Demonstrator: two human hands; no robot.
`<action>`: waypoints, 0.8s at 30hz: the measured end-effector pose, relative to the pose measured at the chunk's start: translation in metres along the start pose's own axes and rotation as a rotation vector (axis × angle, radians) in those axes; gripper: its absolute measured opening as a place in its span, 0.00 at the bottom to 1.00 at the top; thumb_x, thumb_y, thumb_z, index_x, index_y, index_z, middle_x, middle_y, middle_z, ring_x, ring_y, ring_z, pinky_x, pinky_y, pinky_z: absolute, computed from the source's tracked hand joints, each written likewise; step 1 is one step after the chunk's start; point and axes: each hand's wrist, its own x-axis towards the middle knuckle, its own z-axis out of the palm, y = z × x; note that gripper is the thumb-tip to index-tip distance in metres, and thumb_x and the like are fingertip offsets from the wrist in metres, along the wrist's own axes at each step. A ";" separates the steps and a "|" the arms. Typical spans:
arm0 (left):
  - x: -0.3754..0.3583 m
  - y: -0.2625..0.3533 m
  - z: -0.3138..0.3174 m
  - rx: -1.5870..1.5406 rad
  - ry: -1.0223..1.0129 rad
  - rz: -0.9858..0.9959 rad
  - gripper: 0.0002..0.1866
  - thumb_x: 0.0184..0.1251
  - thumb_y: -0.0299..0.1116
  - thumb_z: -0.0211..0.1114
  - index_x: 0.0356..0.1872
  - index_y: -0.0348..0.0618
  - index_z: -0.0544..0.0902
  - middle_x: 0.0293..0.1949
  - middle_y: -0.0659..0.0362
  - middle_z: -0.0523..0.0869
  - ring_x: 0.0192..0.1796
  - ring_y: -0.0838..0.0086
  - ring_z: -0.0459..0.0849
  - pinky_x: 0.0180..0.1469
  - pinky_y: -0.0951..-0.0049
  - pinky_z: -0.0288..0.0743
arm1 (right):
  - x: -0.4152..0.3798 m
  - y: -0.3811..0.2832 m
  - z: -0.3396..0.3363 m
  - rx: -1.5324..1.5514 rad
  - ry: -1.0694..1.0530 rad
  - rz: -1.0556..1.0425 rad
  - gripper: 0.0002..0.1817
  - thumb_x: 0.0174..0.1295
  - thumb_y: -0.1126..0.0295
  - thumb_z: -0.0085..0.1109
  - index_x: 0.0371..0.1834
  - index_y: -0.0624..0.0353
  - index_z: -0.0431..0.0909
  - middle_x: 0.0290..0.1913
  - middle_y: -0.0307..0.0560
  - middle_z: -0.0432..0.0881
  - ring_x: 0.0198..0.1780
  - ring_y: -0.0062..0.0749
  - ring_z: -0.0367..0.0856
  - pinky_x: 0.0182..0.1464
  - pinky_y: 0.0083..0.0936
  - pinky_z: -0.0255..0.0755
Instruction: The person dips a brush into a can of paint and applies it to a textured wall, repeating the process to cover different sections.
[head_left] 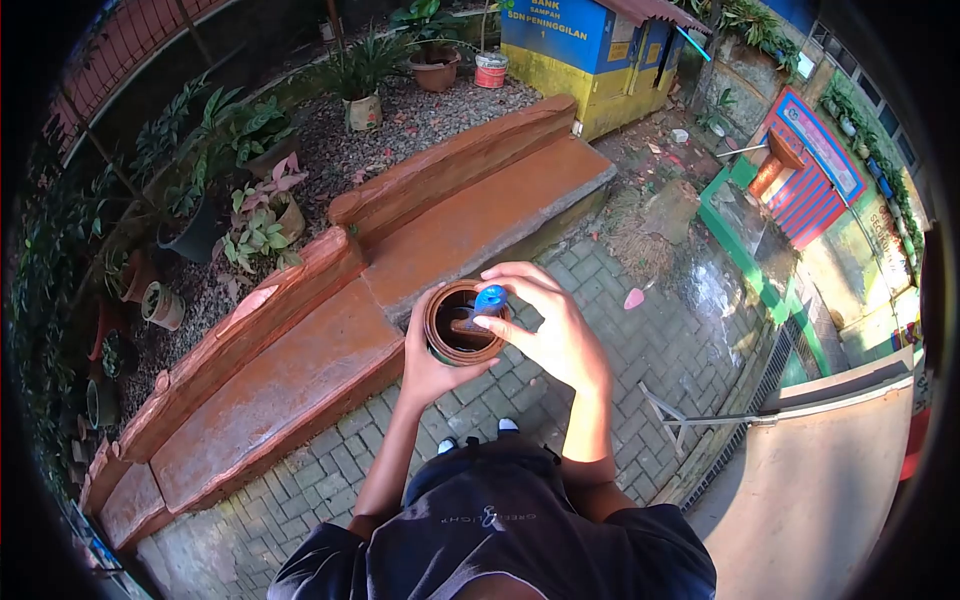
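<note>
My left hand (pixel 428 365) is wrapped around a round, open paint can (pixel 434 330) with a brown-stained rim and dark contents. It holds the can upright in front of my chest. Over the can's right side, my right hand (pixel 540 325) pinches a paintbrush (pixel 489 299) by its blue handle. The brush's brown-coated end points down into the can's mouth. Just beyond both hands runs a low bench (pixel 440 262) with a reddish-brown surface.
Grey paving (pixel 590 380) lies under my feet. Potted plants (pixel 270 215) stand on gravel behind the bench's raised back. A blue and yellow kiosk (pixel 600 70) is at its far end. To the right are a green-edged drain frame (pixel 745 250) and a metal-braced board (pixel 810 480).
</note>
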 end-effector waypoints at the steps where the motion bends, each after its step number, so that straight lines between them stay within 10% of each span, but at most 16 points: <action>1: 0.001 -0.001 0.000 0.005 -0.004 -0.004 0.59 0.33 0.33 0.89 0.71 0.35 0.62 0.64 0.49 0.76 0.67 0.63 0.76 0.71 0.61 0.69 | 0.001 0.001 -0.001 0.002 0.009 -0.001 0.18 0.56 0.71 0.74 0.50 0.63 0.82 0.56 0.48 0.82 0.60 0.40 0.79 0.64 0.35 0.71; 24: 0.037 -0.007 0.087 0.052 0.126 0.056 0.60 0.34 0.38 0.89 0.71 0.34 0.62 0.63 0.49 0.75 0.66 0.63 0.76 0.70 0.62 0.69 | 0.037 0.040 -0.079 0.080 -0.190 -0.054 0.12 0.57 0.71 0.73 0.42 0.63 0.85 0.38 0.39 0.82 0.33 0.21 0.73 0.33 0.21 0.65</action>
